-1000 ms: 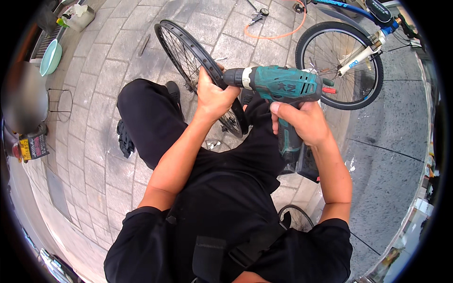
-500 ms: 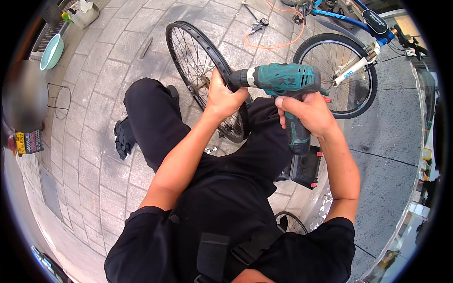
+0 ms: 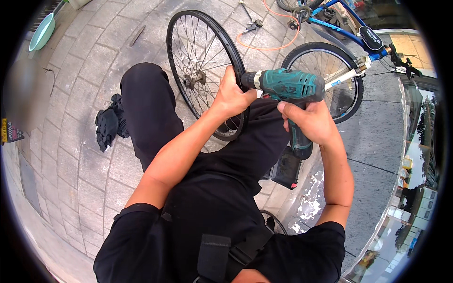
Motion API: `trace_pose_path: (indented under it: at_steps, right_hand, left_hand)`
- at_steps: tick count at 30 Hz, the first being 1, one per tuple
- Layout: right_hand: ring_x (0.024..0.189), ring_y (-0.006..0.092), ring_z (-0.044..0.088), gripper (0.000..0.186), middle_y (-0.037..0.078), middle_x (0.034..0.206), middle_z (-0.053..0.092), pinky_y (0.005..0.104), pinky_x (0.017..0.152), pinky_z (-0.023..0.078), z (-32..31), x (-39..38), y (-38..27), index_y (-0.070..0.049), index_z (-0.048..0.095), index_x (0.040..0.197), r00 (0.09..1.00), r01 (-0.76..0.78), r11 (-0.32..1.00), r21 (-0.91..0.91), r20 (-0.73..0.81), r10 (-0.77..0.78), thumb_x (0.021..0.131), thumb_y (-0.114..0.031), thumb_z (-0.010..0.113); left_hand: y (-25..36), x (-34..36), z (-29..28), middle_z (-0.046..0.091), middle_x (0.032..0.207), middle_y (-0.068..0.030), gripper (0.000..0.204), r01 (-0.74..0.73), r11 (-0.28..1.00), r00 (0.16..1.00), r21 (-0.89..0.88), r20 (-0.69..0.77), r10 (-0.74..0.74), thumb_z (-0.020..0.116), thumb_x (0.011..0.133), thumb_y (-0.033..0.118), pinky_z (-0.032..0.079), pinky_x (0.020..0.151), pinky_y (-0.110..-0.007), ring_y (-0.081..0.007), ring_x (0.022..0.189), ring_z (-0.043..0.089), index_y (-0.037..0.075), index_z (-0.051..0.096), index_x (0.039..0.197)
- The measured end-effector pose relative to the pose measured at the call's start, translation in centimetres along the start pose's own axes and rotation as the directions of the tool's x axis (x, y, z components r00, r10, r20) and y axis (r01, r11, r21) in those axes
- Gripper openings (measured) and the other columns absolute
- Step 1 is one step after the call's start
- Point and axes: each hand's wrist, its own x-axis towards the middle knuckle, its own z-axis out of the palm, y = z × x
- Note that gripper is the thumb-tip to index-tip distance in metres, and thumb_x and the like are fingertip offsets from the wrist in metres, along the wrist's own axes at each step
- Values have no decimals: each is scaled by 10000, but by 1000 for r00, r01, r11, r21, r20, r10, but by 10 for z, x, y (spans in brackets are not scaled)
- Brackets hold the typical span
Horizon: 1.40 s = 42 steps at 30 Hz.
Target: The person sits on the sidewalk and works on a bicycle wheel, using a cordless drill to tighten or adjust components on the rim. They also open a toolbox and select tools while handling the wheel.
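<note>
A bare bicycle wheel [image 3: 175, 52] with a black rim, spokes and hub stands tilted between my knees. My left hand [image 3: 230, 97] is closed round the right side of its rim. In my right hand [image 3: 311, 120] is a teal and black cordless drill [image 3: 290, 85], gripped by its handle with the battery end pointing down. The drill's chuck meets the rim just beside my left fingers; its bit is hidden there, so I cannot tell how deep it reaches.
A blue and white bicycle [image 3: 335, 30] lies at the upper right. An orange air hose [image 3: 278, 48] with a gauge runs across the paving. Left of my knee is a black cloth [image 3: 109, 123]; a black case [image 3: 286, 170] sits by my right thigh. A pale green basin [image 3: 42, 32] stands far left.
The view has shifted a little. The wheel has turned slightly and shows its hub more openly. Both hands keep their holds, with the drill still against the rim.
</note>
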Motion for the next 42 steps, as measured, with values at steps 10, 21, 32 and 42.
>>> trace_pose_path:
  at_steps: [10,21,32,42]
  right_hand:
    - [655,135,647,207,54,799,670,292,586,540,-11,-39,28,8,678,1103,981,106,983,152,-175,-79,931,-98,725]
    - [636,127,649,261,47,849,695,297,560,567,40,-71,153,-16,709,1079,845,529,411,742,-502,-182,925,-202,807]
    - [924,279,721,406,139,1078,745,357,858,557,82,-19,145,-23,699,1151,602,797,436,418,-611,-514,815,-185,861]
    - [992,406,707,655,217,1144,681,427,817,581,96,-38,160,6,565,1336,619,748,572,337,-666,-417,763,-141,848]
  left_hand:
    - [9,11,-16,664,924,-116,536,-82,905,982,417,-122,145,802,814,234,550,749,-344,-186,813,655,-55,534,1176]
    - [61,21,-71,741,1089,-260,627,-22,606,984,795,-89,153,879,822,365,539,943,-441,-375,1001,714,-136,688,1149]
    - [101,-36,17,640,1221,-246,662,294,792,927,-534,363,-100,458,1076,546,405,1147,-574,-448,1294,547,-80,572,1258]
    - [92,-1,33,538,736,-27,325,619,465,784,-633,535,-315,567,1052,222,530,850,-402,-184,736,564,89,499,764]
